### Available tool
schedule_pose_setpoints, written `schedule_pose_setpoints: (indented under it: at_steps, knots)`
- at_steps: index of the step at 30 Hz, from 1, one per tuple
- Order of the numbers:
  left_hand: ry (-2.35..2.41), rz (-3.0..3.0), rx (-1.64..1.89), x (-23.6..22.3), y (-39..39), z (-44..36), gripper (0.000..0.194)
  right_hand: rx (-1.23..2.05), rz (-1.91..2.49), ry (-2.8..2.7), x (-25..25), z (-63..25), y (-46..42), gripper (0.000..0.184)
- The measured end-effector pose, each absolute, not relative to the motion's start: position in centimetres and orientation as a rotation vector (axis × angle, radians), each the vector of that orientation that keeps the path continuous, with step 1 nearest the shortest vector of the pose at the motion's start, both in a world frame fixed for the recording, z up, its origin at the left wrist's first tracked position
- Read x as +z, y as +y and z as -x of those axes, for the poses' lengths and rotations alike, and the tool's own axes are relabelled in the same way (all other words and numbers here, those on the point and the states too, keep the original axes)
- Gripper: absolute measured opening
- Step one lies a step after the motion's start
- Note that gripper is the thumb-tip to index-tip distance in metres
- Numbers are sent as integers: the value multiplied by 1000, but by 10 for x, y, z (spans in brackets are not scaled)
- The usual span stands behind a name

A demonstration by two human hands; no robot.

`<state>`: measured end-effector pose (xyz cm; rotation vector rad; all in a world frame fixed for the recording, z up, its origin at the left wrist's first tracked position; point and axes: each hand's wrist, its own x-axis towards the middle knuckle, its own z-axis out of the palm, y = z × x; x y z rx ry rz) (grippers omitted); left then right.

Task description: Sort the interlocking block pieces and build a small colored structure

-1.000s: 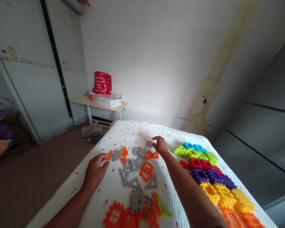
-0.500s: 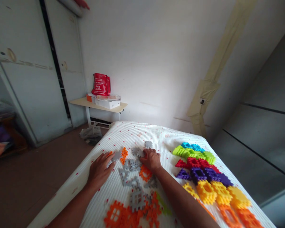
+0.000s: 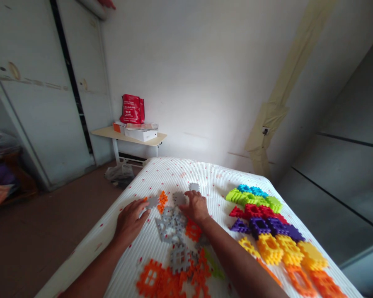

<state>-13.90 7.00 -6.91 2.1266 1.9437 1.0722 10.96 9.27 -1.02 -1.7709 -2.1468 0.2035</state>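
My left hand (image 3: 131, 220) rests on the left of the bed with thumb and fingers apart, its fingertips beside a flat grey interlocking tile (image 3: 153, 202). My right hand (image 3: 197, 207) is bent, with thumb and index finger at the right edge of another grey toothed tile (image 3: 179, 198). Beyond its fingers lies a separate grey tile (image 3: 194, 187). Small orange pieces (image 3: 162, 201) lie between the hands. Several grey pieces (image 3: 171, 223) are heaped nearer to me, and an orange ring-shaped piece (image 3: 192, 230) is partly under my right wrist.
Stacks of blocks line the right side in colour rows: blue (image 3: 251, 191), green (image 3: 248, 199), red (image 3: 256, 212), purple (image 3: 261, 227), yellow (image 3: 270, 248) and orange (image 3: 300, 281). Mixed orange pieces (image 3: 151, 279) and a grey window piece (image 3: 179, 258) lie close to me on the white bed cover (image 3: 136, 244).
My right hand has shifted slightly up and left, and its fingers have spread around the grey tile's edge. More of the orange ring-shaped piece's right side is covered. My left hand is nearly still.
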Motion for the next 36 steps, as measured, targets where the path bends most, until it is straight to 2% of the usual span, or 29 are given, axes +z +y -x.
schedule_pose_setpoints:
  at_steps: [9, 13, 19, 25, 36]
  knots:
    - [1931, -2085, 1180, -68, 69, 142, 32, 305, 1707, -2308, -11, -100, 112, 47]
    - [1922, -2064, 1202, -66, 68, 140, 31, 245, 1791, -2156, -4, -117, 123, 53]
    - [1926, -2033, 1215, -63, 67, 140, 33, 222, 2088, -1731, 12, -147, 151, 50]
    - [1925, -2022, 1210, -62, 68, 140, 32, 199, 2218, -1636, 4, -131, 167, 44]
    - [1945, -2004, 1196, -61, 66, 140, 34, 140, 2319, -1646, -12, -110, 172, 47]
